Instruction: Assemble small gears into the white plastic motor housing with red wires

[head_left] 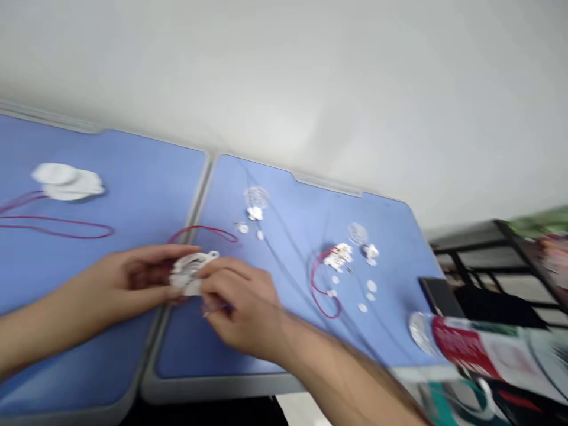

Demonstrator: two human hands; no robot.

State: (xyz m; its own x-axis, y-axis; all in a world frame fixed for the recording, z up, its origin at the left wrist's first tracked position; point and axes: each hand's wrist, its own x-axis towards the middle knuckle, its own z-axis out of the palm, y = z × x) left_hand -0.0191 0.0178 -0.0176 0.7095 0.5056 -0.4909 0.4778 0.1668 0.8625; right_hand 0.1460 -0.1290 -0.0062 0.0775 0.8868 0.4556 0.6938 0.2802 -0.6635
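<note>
A white round ornament [189,272] with cut-out detail and a small loop at its top is held near the seam between the two desk tops. My left hand [146,275] grips its left edge between thumb and fingers. Against its right side, the fingers of my right hand [242,299] are curled and closed. Those fingertips partly cover the piece, and whether they pinch anything smaller is hidden. From behind the ornament a red cord [213,229] curves out to the right. The view is somewhat blurred.
White flat pieces [73,182] with a red cord [66,220] lie on the left desk. On the right are small white parts [255,213], white cut-out pieces [339,257], discs [371,287] and another red cord [316,287]. A black phone-like slab [441,297] and bottle [483,349] stand at the edge.
</note>
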